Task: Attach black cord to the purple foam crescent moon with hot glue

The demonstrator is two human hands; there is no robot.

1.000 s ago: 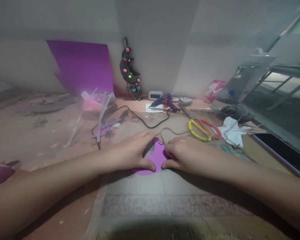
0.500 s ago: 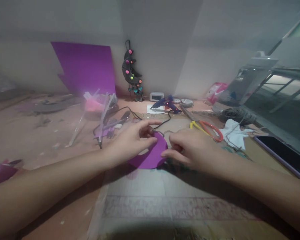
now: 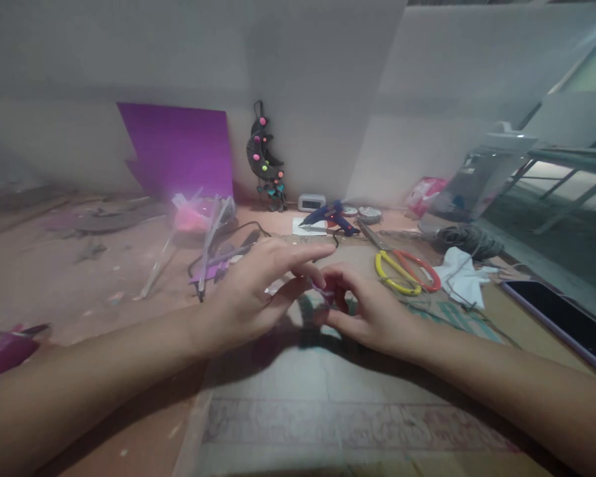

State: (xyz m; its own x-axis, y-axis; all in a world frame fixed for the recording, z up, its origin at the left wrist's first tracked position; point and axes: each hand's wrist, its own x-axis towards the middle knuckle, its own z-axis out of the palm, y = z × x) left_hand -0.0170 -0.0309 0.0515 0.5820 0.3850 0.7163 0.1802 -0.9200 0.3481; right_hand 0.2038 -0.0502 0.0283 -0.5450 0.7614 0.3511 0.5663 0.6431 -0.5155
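Note:
My two hands meet above the middle of the work mat (image 3: 328,391). Between them is a small purple craft piece (image 3: 324,290), seen almost edge-on and mostly hidden by fingers. My left hand (image 3: 258,288) has its index finger stretched forward while the thumb and other fingers press on the piece. My right hand (image 3: 365,308) is curled, with the fingertips pinching the same piece from the right. A thin grey cord runs near the piece, but its path is unclear.
Yellow and orange scissors (image 3: 402,268) lie just right of the hands. Behind are a blue glue gun (image 3: 330,217), a small clock (image 3: 311,201), a purple sheet (image 3: 179,149) and a moon decoration (image 3: 263,156) against the wall. A dark tablet (image 3: 561,318) lies at the right.
The purple piece lay flat on the mat under both hands. Both hands have lifted it and turned it edge-on, and the camera has tilted slightly.

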